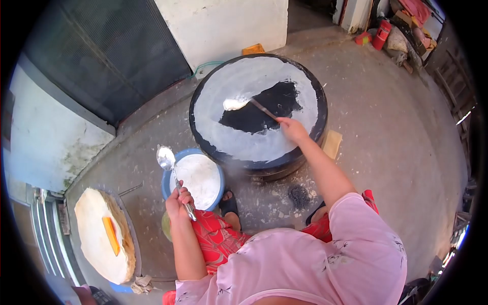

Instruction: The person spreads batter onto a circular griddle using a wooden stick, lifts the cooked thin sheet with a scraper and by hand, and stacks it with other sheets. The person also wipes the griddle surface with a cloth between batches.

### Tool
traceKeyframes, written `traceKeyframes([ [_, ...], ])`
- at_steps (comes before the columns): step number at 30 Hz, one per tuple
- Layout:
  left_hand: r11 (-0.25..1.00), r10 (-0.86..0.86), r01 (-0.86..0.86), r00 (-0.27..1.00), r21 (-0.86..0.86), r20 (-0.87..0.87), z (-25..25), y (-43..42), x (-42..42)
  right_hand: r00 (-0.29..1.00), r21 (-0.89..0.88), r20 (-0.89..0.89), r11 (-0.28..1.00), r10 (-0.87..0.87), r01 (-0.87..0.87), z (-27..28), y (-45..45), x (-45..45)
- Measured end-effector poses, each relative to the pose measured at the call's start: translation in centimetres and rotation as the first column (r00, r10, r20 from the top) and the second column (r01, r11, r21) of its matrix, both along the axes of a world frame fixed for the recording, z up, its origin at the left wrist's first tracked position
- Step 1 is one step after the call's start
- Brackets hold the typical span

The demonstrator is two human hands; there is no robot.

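My right hand [292, 130] is closed around the handle of a spreading tool [263, 109] above a large round black griddle [322, 114]. White batter [236, 104] is heaped at the tool's far end. A pale layer [218, 86] coats most of the griddle around a bare dark patch [277, 99] in the middle. My left hand [179, 201] grips a metal ladle [165, 158] by its handle, its bowl raised beside a blue basin [166, 183] of white batter [197, 180].
At the lower left lies a thick stack of round flatbreads [94, 234] with a yellow strip [111, 236] on top. A wooden piece [332, 144] sits right of the griddle. An orange object [253, 49] is behind it. A red container [381, 34] stands at the back right.
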State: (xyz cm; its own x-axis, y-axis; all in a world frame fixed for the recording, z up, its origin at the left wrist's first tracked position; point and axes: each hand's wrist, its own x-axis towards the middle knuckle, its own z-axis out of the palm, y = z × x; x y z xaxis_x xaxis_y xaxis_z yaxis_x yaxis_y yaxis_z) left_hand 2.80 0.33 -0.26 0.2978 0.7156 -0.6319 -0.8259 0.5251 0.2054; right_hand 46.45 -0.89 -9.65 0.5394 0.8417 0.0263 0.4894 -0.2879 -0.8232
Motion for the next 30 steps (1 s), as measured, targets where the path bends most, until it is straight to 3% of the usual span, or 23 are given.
traceKeyframes([
  [2, 1.0, 0.001, -0.001, 1.0, 0.0, 0.01, 0.2, -0.1, 0.1, 0.969, -0.082, 0.1, 0.972, 0.227, -0.219, 1.0, 0.5, -3.0],
  [6, 1.0, -0.002, 0.002, 1.0, -0.001, 0.015, 0.1, -0.1, 0.0, 0.921, -0.282, 0.165, 0.911, 0.354, -0.3, 9.7, -2.3, -3.5],
  [8, 1.0, 0.005, -0.005, 1.0, -0.002, 0.009, 0.0, -0.3, -0.2, 0.892, -0.382, 0.289, 0.896, 0.347, -0.225, 12.2, -3.6, -2.5],
  [9, 1.0, 0.0, 0.0, 1.0, 0.006, 0.008, -0.1, -0.3, -0.4, 0.892, -0.382, 0.289, 0.896, 0.348, -0.226, 11.8, -3.9, -3.0],
  [11, 1.0, -0.007, 0.007, 1.0, 0.015, 0.008, -0.2, -0.1, -0.4, 0.799, -0.089, 0.595, 0.995, 0.091, -0.047, 10.1, -5.0, -4.7],
  [12, 1.0, -0.008, 0.008, 1.0, 0.022, 0.003, -0.3, -0.1, -0.5, 0.778, 0.035, 0.628, 0.997, 0.035, -0.073, 8.2, -5.1, -6.5],
  [16, 1.0, -0.014, 0.014, 1.0, 0.0, 0.012, -0.1, 0.2, -0.3, 0.664, 0.073, 0.734, 0.956, 0.142, -0.285, 3.4, -4.5, -14.3],
  [19, 0.999, -0.039, 0.04, 0.999, -0.019, 0.033, 0.1, 0.2, -0.5, 0.623, -0.075, 0.759, 0.976, 0.187, -0.203, 2.3, -4.1, -14.1],
  [21, 0.999, -0.044, 0.044, 0.999, -0.014, 0.014, 0.0, 0.0, -0.7, 0.631, -0.061, 0.76, 0.984, 0.155, -0.167, 2.2, -3.6, -11.8],
  [23, 1.0, -0.017, 0.017, 0.999, 0.002, -0.03, -0.2, -0.1, -0.8, 0.723, -0.161, 0.685, 0.986, 0.083, 0.039, 4.2, -3.8, -10.5],
  [24, 1.0, -0.015, 0.015, 0.999, 0.011, -0.033, -0.2, -0.1, -0.8, 0.827, -0.046, 0.562, 0.998, -0.012, 0.045, 4.6, -4.2, -10.7],
  [25, 1.0, -0.02, 0.02, 0.999, 0.013, -0.031, -0.3, 0.0, -0.9, 0.826, -0.044, 0.564, 0.998, -0.017, 0.05, 4.5, -4.8, -11.8],
  [27, 1.0, -0.016, 0.016, 1.0, 0.009, 0.003, -0.4, 0.4, -1.1, 0.736, -0.042, 0.635, 0.962, 0.233, -0.269, 4.0, -6.3, -14.1],
  [29, 1.0, -0.022, 0.022, 1.0, 0.004, 0.003, -0.5, 0.5, -1.1, 0.715, -0.031, 0.668, 0.967, 0.208, -0.253, 2.5, -5.9, -11.7],
  [30, 1.0, -0.029, 0.029, 0.999, 0.002, 0.025, -0.4, 0.4, -1.0, 0.708, -0.055, 0.696, 0.992, 0.118, -0.111, 3.0, -5.2, -9.7],
])
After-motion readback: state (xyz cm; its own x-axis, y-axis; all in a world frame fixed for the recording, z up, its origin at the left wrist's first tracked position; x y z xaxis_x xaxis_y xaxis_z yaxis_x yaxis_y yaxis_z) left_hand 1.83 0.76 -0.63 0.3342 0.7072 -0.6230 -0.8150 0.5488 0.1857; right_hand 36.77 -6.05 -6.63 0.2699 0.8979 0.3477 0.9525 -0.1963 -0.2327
